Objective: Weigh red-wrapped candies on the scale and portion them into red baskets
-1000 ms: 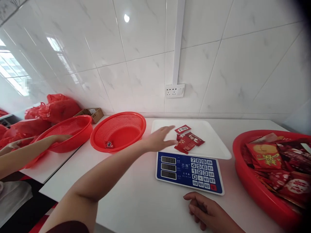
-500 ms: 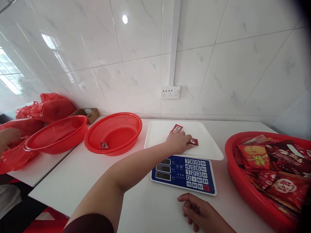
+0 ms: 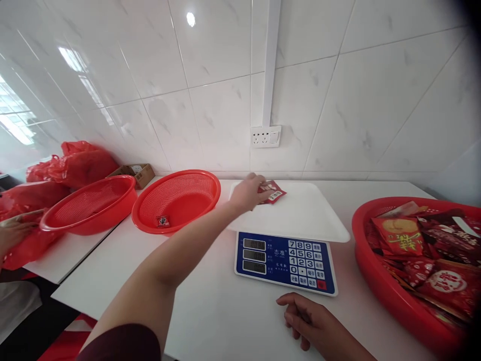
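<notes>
My left hand (image 3: 250, 193) reaches across to the far left part of the white scale tray (image 3: 300, 213). Its fingers are closed on small red snack packets (image 3: 276, 194), which are partly hidden by the hand; I cannot tell how many it grips. Below the tray, the blue keypad panel of the scale (image 3: 285, 263) faces me, its display lit faintly. My right hand (image 3: 310, 321) rests over the table just in front of the scale, fingers loosely curled and apart, holding nothing.
A red basket (image 3: 176, 175) left of the scale holds one small packet (image 3: 163, 221). Another red basket (image 3: 128, 185) stands farther left, near red plastic bags (image 3: 84, 165) and a cardboard box (image 3: 143, 175). At right, a red basket (image 3: 363, 235) is full of snack packets. A co-worker's hand (image 3: 15, 235) shows at far left.
My left hand has moved left over the tray, bringing the packet from the right side towards the other packet. My right hand has hardly moved.
</notes>
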`<state>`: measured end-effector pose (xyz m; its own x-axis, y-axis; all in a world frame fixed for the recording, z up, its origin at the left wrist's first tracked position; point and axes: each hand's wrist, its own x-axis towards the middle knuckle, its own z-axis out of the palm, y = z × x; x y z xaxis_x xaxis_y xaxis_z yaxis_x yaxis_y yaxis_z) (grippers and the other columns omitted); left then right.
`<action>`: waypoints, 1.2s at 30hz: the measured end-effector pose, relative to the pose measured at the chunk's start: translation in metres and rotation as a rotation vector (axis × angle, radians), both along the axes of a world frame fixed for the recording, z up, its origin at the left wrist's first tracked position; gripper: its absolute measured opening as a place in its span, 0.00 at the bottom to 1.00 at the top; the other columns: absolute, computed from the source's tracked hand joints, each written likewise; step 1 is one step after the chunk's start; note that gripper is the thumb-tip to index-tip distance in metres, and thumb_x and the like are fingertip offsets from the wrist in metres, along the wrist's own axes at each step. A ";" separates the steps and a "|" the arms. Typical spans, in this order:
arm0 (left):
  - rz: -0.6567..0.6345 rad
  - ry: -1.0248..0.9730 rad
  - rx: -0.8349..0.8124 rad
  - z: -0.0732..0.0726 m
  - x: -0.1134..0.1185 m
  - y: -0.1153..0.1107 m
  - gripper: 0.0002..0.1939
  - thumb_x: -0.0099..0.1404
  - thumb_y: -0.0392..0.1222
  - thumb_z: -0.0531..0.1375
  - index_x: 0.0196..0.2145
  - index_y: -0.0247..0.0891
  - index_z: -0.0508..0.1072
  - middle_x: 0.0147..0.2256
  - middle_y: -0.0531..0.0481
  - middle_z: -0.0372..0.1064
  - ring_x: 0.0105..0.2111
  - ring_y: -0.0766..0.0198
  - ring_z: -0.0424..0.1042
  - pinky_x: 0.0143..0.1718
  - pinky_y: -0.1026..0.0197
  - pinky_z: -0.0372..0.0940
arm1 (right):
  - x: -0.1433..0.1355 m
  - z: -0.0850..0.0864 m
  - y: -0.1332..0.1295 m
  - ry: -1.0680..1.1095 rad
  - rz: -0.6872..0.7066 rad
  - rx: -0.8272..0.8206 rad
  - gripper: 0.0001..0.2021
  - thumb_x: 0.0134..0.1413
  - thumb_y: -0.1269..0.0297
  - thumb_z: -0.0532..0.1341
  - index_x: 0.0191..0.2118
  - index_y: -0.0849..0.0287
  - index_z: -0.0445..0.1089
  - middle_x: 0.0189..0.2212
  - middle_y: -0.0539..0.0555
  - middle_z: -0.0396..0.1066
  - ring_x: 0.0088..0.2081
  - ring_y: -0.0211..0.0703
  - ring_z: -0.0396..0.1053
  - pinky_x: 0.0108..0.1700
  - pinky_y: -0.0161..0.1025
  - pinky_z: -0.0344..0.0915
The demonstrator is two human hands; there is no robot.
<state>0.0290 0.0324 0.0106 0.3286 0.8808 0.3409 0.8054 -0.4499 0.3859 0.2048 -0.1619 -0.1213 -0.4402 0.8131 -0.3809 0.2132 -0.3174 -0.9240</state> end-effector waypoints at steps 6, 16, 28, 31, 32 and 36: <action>0.325 0.087 -0.022 0.023 -0.105 0.004 0.18 0.62 0.53 0.53 0.45 0.41 0.67 0.47 0.45 0.65 0.44 0.57 0.68 0.42 0.59 0.64 | -0.003 -0.007 -0.002 -0.003 -0.054 0.025 0.17 0.46 0.53 0.59 0.40 0.58 0.67 0.24 0.47 0.61 0.25 0.37 0.62 0.23 0.32 0.60; 0.362 0.205 -0.169 0.035 -0.128 0.003 0.29 0.60 0.58 0.53 0.54 0.38 0.64 0.59 0.37 0.55 0.59 0.45 0.52 0.55 0.46 0.52 | 0.001 -0.008 0.003 -0.006 0.010 -0.006 0.19 0.46 0.53 0.60 0.42 0.58 0.66 0.26 0.49 0.63 0.26 0.38 0.64 0.23 0.33 0.62; -0.101 0.323 -0.209 0.000 0.074 0.021 0.18 0.65 0.39 0.51 0.52 0.35 0.65 0.51 0.36 0.63 0.49 0.50 0.66 0.46 0.49 0.62 | 0.000 -0.001 0.003 0.046 -0.051 0.040 0.20 0.48 0.50 0.60 0.42 0.59 0.66 0.25 0.47 0.61 0.27 0.37 0.63 0.23 0.33 0.63; -0.081 0.351 -0.231 -0.019 0.066 0.024 0.16 0.63 0.34 0.50 0.46 0.35 0.69 0.47 0.37 0.66 0.43 0.51 0.69 0.39 0.52 0.65 | 0.000 -0.001 0.004 0.053 -0.020 0.034 0.19 0.48 0.50 0.60 0.42 0.59 0.66 0.25 0.47 0.60 0.27 0.37 0.63 0.23 0.33 0.63; -0.081 0.352 -0.226 -0.020 0.061 0.023 0.15 0.62 0.33 0.50 0.45 0.36 0.70 0.47 0.39 0.66 0.43 0.52 0.69 0.38 0.53 0.65 | 0.000 -0.002 0.004 0.052 -0.008 0.028 0.19 0.48 0.50 0.60 0.42 0.59 0.66 0.25 0.47 0.60 0.27 0.37 0.63 0.23 0.33 0.63; -0.047 0.325 -0.161 -0.011 0.032 0.013 0.17 0.59 0.30 0.51 0.44 0.42 0.70 0.48 0.47 0.67 0.46 0.56 0.67 0.41 0.57 0.64 | 0.001 -0.003 0.003 0.034 -0.004 0.017 0.19 0.47 0.51 0.60 0.42 0.59 0.66 0.25 0.48 0.61 0.27 0.37 0.63 0.22 0.32 0.62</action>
<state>0.0608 0.0455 -0.0004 0.4381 0.8962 0.0699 0.8778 -0.4432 0.1818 0.2056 -0.1585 -0.1248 -0.4491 0.8214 -0.3517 0.1806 -0.3020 -0.9360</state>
